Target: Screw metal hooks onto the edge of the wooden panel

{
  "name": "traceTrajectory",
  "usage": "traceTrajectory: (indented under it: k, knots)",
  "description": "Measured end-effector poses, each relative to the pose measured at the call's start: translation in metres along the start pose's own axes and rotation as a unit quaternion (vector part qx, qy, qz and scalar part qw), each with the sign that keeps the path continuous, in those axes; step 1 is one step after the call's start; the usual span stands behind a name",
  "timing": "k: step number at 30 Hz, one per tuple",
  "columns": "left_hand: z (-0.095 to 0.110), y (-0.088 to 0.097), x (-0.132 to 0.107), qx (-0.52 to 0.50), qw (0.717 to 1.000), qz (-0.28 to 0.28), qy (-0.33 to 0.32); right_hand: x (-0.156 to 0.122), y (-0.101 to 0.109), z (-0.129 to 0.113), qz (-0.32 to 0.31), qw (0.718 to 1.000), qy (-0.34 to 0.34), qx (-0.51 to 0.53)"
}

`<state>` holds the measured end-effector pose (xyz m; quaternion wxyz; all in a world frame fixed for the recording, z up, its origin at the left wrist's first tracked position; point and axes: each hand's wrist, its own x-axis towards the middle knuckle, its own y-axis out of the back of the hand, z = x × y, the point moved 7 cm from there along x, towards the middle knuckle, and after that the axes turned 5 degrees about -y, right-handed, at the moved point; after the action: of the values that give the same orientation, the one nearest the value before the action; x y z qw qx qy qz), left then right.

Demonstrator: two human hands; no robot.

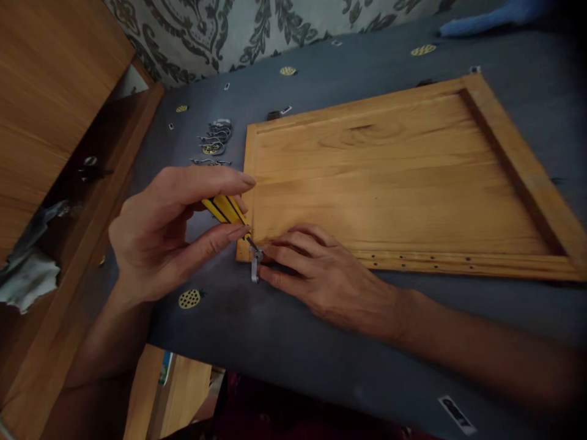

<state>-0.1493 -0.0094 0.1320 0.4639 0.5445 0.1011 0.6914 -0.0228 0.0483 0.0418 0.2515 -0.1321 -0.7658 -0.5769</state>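
Note:
A screwdriver (225, 209) with a yellow and black handle is in my left hand (153, 235), its thumb and fingers around the handle. The tip meets a small silver metal hook (254, 267) at the near left corner of a framed wooden panel (367, 189). My right hand (334, 278) rests across the panel's near edge, fingertips pressed on the hook and steadying it; they partly hide it. Several small dark holes dot the near frame strip to the right of that hand.
Several more metal hooks (219, 135) lie in a row beyond my left hand. Under everything is a dark grey cloth (312, 348) printed with pineapples. A wooden cabinet (50, 98) with an open shelf stands at left. At the back right lies a blue cloth item (495, 19).

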Motion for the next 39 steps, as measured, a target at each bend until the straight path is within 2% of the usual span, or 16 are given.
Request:
traceTrajectory:
  k: [10,18,25,28,34,39]
  knots:
    - [0.001,-0.0032,-0.0002,0.017,1.0,0.002,-0.016,0.0002,-0.0003,0.0002,0.003,1.0,-0.006,-0.01]
    - [0.0004,-0.002,-0.0022,0.01,1.0,0.008,0.006,0.0,0.0002,-0.001,0.002,1.0,-0.005,-0.004]
    - [0.0011,-0.0033,0.0005,-0.008,1.0,-0.007,-0.015,-0.0006,-0.0008,-0.0023,0.006,1.0,-0.003,-0.017]
    - [0.0019,-0.0062,0.0007,-0.033,0.999,-0.026,-0.001,-0.0014,-0.0015,-0.0022,0.0,1.0,-0.004,-0.022]
    - [-0.0011,-0.0072,0.0014,-0.03,0.999,-0.029,0.009,-0.0018,-0.0019,-0.0013,0.0,1.0,-0.01,-0.018]
    - [-0.0043,-0.0055,0.0047,-0.003,1.0,-0.023,-0.02,-0.0017,-0.0023,-0.0013,-0.004,1.0,-0.011,-0.009]
